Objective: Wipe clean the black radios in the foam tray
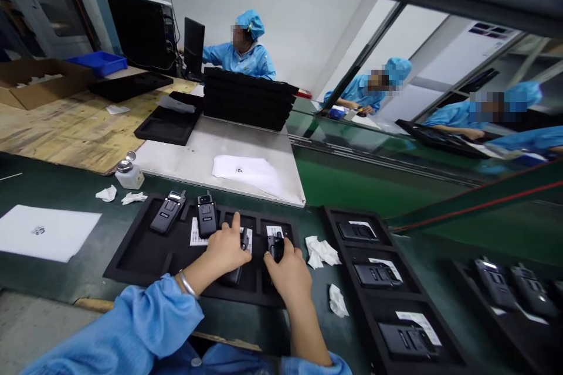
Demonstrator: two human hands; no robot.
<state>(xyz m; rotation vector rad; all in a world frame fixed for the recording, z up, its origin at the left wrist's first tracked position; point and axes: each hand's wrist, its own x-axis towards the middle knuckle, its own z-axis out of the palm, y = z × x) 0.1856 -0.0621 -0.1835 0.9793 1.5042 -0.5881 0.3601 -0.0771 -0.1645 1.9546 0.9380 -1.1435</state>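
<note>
L hand [226, 246] is closed over a black handheld radio [235, 274] lying in the third slot of the near tray [132, 258], index finger stuck out straight toward the tray's far edge. R hand [288, 272] is clenched round a second black radio [276, 245] at the fourth slot, unit upright-ish, top end poking out above the fingers. Both units are at or just over their slots; can't tell if fully seated.

Progress, judging from layout: slots 1 and 2 of the near tray already carry a radio each [168, 211] [206, 215], both propped up at the far end, w/ white paper slips [196, 232] under/beside them. So approx. half the far row looks filled, other two in hand. The nearer row of cavities in that tray is bare – probably left to do.

To the R, another black tray [334, 220] holds three units lying flat w/ labels. Crumpled white wipes [321, 251] lie between the trays on the green mat [343, 181]; more wipes and a small bottle [129, 173] sit far L. Co-workers in blue sit beyond, not involved.
</note>
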